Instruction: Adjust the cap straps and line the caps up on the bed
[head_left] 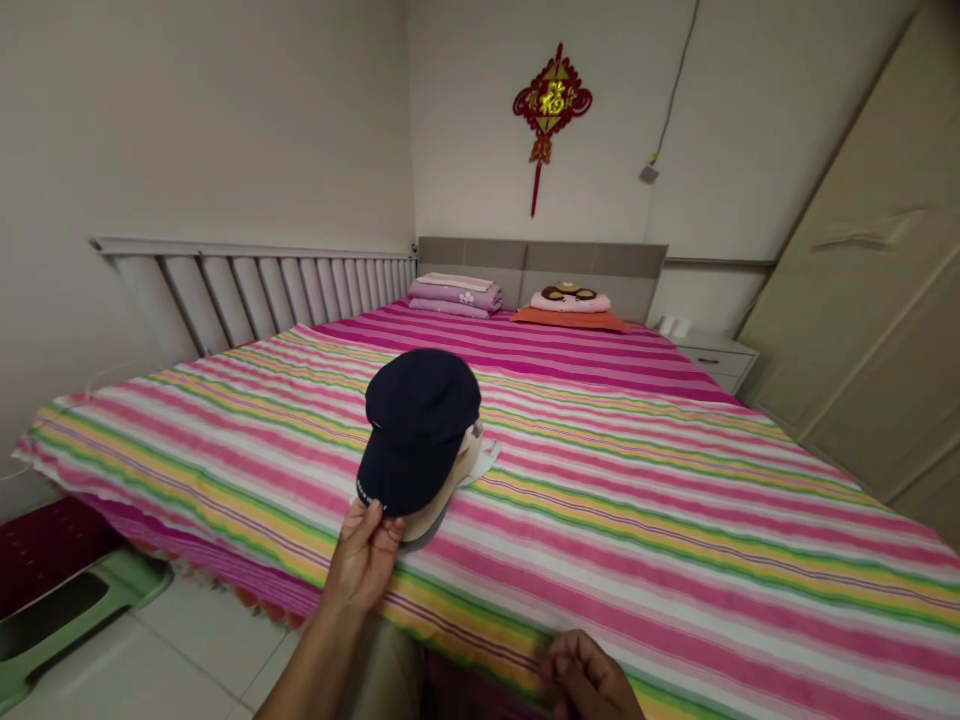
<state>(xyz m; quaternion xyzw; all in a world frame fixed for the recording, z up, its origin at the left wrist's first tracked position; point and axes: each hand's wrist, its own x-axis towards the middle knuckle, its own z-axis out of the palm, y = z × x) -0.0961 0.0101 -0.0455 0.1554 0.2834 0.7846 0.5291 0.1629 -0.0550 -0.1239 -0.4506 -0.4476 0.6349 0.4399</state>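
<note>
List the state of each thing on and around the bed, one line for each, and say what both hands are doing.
Navy cap: stacked on a beige cap, brim toward the person.
Beige cap: underneath, mostly covered.
Left hand: pinching the navy cap's brim.
Right hand: loosely curled at the bed's edge, holding nothing.
Striped sheet: spread flat over the bed.
Folded blankets: stacked at the headboard.
Pillow: lying flat beside them.
Nightstand drawer: closed.

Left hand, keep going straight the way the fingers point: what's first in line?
The left hand already has its fingertips on the brim of the navy cap, which sits on a beige cap on the striped bedsheet. Pushing on, it would likely meet the navy cap's crown first.
</note>
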